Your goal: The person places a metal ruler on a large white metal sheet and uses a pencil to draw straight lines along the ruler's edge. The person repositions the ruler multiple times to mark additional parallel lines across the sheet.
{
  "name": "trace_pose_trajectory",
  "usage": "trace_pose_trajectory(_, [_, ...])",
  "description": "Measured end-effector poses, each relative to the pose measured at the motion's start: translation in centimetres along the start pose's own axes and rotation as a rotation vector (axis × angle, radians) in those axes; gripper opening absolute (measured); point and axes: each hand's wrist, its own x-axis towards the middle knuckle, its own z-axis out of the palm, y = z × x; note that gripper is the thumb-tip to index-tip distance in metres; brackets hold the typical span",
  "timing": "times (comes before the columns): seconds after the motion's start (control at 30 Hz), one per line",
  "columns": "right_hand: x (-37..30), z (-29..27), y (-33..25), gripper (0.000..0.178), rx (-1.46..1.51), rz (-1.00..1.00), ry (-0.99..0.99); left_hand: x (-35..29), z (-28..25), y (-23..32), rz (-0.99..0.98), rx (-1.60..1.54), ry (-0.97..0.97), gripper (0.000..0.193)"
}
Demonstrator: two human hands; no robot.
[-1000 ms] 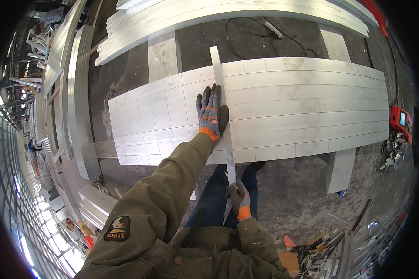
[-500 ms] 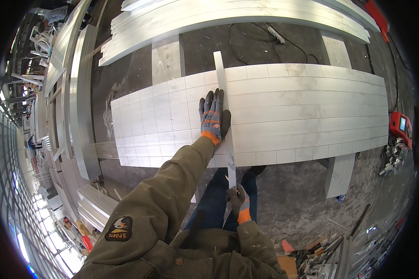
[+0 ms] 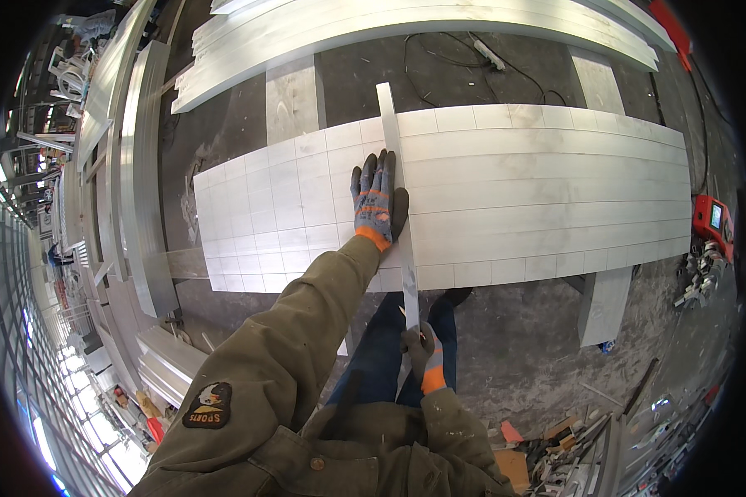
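Long silvery metal profiles (image 3: 547, 199) lie side by side in front of me, crossed by thin marked lines. A narrow straight metal bar (image 3: 393, 141) lies across them, its near end sticking out past their front edge. My left hand (image 3: 375, 199), in a grey and orange glove with dark fingertips, rests flat on the profiles left of the bar. Its fingers stretch away from me, and its thumb lies against the bar. My right hand (image 3: 424, 349), gloved alike, is closed at the bar's near end. A small thin pointed thing, perhaps a pencil, pokes out beside those fingers.
Supporting beams (image 3: 607, 306) run under the profiles. More long profiles (image 3: 406, 33) lie beyond, others (image 3: 145, 182) at the left. A cable with a power strip (image 3: 487, 51) lies on the floor. At the right stands a red device (image 3: 713, 219); offcuts (image 3: 564, 451) are piled lower right.
The profiles and bar appear slightly higher in the picture, as the view has shifted a little. Both hands keep the same places on the bar and profiles.
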Motion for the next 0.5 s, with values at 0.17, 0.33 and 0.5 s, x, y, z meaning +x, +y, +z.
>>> trace_pose_trajectory(0.17, [-0.1,-0.2,-0.7,0.029,-0.005,0.022,-0.011,0.0,0.0,0.1,0.024,-0.051,0.034,0.068])
trace_pose_trajectory(0.33, [-0.1,-0.6,0.4,0.028,-0.011,0.043,0.013,-0.1,1.2,-0.4,0.016,-0.026,0.038,0.069])
trace_pose_trajectory(0.5, [-0.7,-1.8,0.1,0.032,-0.268,-0.083,0.182,0.2,0.9,-0.4,0.017,0.419,0.082,0.071])
